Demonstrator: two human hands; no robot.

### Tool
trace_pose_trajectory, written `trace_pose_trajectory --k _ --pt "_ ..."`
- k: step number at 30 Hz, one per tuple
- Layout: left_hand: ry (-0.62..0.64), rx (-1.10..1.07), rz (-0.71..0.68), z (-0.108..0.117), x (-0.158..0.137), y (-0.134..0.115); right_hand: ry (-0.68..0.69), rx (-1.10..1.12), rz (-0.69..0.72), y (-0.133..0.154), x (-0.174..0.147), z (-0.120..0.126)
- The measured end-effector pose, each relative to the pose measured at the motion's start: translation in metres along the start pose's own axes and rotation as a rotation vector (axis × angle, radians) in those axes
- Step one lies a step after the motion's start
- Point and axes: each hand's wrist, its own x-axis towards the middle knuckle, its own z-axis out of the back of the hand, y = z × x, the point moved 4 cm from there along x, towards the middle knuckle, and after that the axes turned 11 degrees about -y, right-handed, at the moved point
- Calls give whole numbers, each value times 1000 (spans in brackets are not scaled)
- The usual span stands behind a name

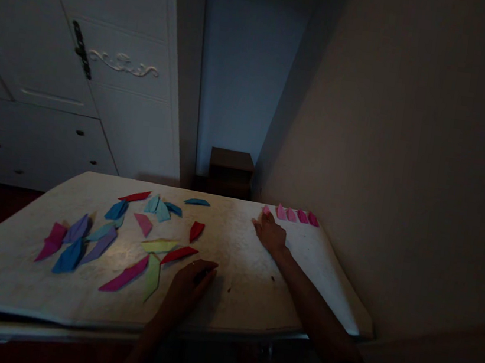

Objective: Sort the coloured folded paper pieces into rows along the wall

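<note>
My right hand (270,234) reaches to the far right of the table. Its fingertips touch a small pink folded paper piece (266,210), and the thumb sticks out to the left, apart from the paper. Right of that piece, several pink folded papers stand in a row, from a light pink one (281,212) to a dark pink one (313,219). My left hand (193,282) rests near the table's front, fingers loosely curved with a gap to the thumb and nothing seen between them. Close to it lie a red folded paper (180,255) and a yellow-green one (152,277).
Loose folded papers in several colours spread over the left half of the white table (217,303), among them a blue one (69,255) and a magenta one (125,274). A wall (405,167) borders the right side. White cabinets (130,113) stand behind on the left.
</note>
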Motion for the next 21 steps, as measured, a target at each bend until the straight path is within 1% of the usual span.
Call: trace_pose_trajectory --k 8,15,21 --pt "-24 -5 1 0 0 2 24 -65 -24 -7 15 -1" --pt "-5 -14 19 0 0 0 14 -58 -22 -10 12 -3" --pt "-17 -8 43 1 0 -4 9 -41 -31 -7 5 6"
